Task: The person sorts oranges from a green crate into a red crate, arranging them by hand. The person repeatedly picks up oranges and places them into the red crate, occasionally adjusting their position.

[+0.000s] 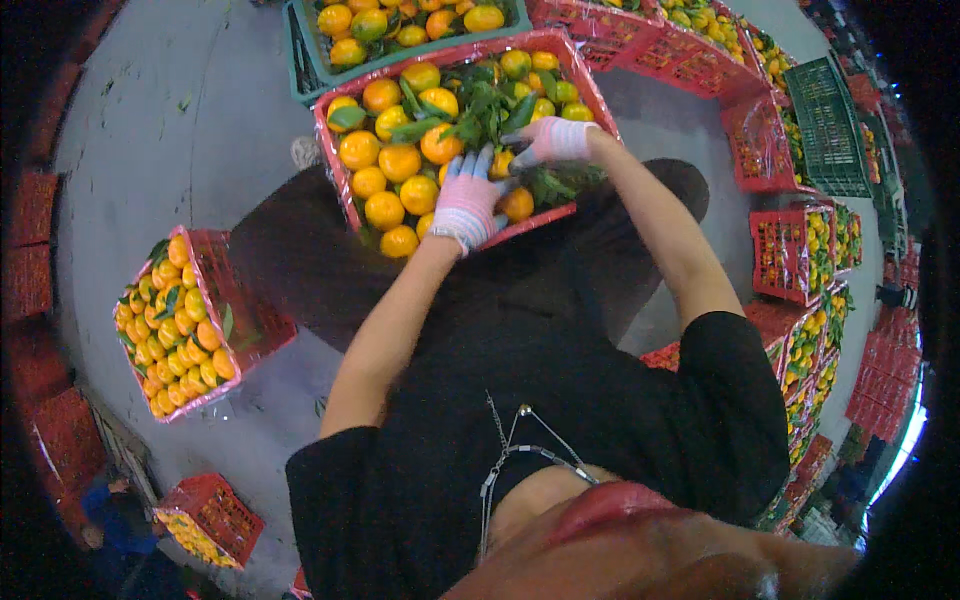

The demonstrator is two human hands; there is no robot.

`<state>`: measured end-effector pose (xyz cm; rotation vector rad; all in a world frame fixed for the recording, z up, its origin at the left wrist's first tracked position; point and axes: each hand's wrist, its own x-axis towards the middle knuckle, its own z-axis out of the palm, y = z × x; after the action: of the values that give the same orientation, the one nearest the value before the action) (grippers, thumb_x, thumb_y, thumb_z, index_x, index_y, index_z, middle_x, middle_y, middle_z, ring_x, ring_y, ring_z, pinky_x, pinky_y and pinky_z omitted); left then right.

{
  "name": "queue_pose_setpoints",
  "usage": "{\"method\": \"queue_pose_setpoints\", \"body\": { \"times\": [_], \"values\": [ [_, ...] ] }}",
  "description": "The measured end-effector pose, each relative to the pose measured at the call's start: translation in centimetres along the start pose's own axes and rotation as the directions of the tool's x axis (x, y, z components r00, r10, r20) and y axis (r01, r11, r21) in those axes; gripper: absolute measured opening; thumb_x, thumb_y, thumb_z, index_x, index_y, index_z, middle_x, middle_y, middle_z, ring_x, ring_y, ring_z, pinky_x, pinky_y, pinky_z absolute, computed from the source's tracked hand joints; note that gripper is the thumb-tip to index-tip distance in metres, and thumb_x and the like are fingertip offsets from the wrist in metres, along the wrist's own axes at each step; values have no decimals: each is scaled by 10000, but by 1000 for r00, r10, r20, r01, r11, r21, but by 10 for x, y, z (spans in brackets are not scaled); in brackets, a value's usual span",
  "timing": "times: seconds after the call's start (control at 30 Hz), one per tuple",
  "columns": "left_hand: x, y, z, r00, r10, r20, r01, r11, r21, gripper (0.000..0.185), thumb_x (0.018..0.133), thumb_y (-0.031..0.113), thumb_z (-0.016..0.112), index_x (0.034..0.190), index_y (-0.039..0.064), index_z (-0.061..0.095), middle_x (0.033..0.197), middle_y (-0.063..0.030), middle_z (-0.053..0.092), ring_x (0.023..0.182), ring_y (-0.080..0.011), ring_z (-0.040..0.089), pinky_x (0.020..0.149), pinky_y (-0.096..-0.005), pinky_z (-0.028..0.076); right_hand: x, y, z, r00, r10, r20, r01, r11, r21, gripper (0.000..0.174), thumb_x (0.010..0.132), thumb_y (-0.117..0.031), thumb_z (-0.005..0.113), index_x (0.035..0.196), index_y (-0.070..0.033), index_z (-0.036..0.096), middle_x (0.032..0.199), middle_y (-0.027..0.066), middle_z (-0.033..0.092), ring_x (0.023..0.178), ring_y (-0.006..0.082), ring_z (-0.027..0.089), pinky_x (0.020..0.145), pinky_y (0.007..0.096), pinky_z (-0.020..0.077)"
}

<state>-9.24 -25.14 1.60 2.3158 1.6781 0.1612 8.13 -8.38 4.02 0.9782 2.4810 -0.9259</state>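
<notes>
A red plastic crate (341, 176) lined with clear film stands in front of me, holding orange and yellow-green mandarins (400, 163) with leaves. My left hand (469, 201), in a striped knit glove with grey-blue fingertips, rests on the fruit near the crate's close edge, its fingers spread. Beside its thumb sits an orange mandarin (516, 204). My right hand (553, 141), gloved alike, reaches in from the right, fingertips by a small mandarin (500, 163) and a clump of green leaves (484, 109). Whether it grips anything is hidden.
A green crate (304, 56) of mandarins adjoins the far side. Left on the floor (150, 150) stands a filled red crate (244, 300), with another (225, 517) farther down. Rows of filled red crates (776, 251) and a green crate (829, 124) line the right. A person (120, 517) is at lower left.
</notes>
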Motion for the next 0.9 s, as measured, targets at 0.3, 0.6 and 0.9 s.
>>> {"method": "queue_pose_setpoints", "body": {
  "times": [0.3, 0.6, 0.9],
  "values": [
    [16, 3, -2, 986, -140, -92, 110, 955, -276, 720, 788, 455, 790, 1447, 249, 588, 1463, -163, 545, 1291, -379, 526, 1115, -523, 369, 165, 13, -127, 722, 296, -625, -421, 905, -58, 480, 880, -382, 659, 1148, 16, 676, 1199, 295, 663, 1131, 406, 664, 964, 499, 540],
    [18, 5, 6, 963, -226, -149, 198, 963, -182, 668, 812, 425, 782, 1425, 228, 603, 1411, -186, 564, 1200, -384, 591, 1046, -516, 424, 55, -11, -45, 883, 82, -462, -31, 993, 117, 462, 929, -439, 658, 1172, -50, 714, 1170, 255, 707, 1091, 392, 680, 900, 464, 560],
    [21, 7, -3, 973, -214, -84, 208, 976, -71, 602, 843, 478, 751, 1362, 204, 620, 1305, -135, 609, 1163, -338, 603, 985, -474, 469, 64, -27, 18, 809, 13, -588, -47, 998, -43, 318, 964, -370, 603, 1068, -99, 731, 1053, 214, 720, 1000, 404, 690, 844, 529, 573]
  ]
}}
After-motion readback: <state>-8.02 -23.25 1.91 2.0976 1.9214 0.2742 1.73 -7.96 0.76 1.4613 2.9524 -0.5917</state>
